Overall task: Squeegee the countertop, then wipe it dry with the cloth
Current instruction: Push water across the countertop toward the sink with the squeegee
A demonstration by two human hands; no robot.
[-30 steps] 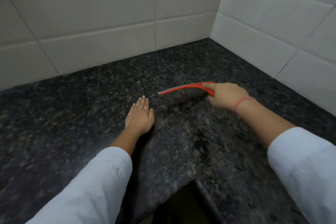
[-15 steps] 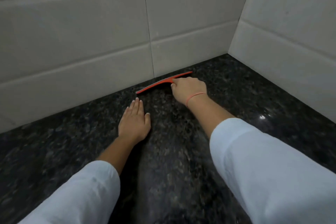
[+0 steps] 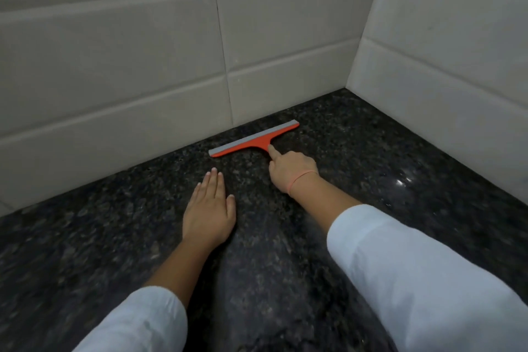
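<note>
An orange squeegee (image 3: 254, 138) with a grey blade lies flat on the dark speckled countertop (image 3: 371, 151), close to the back wall. My right hand (image 3: 291, 170) grips its short handle, the forefinger stretched along the neck and the handle hidden under the hand. My left hand (image 3: 210, 210) rests flat on the countertop with straight fingers, a little nearer to me and left of the squeegee. No cloth is in view.
White tiled walls (image 3: 143, 80) meet in a corner at the back right (image 3: 354, 71). A bright wet glint (image 3: 401, 181) shows on the stone to the right of my right wrist.
My right hand has carried the squeegee from the middle of the counter to the back wall and laid the blade down flat. The left hand has stayed flat on the stone.
</note>
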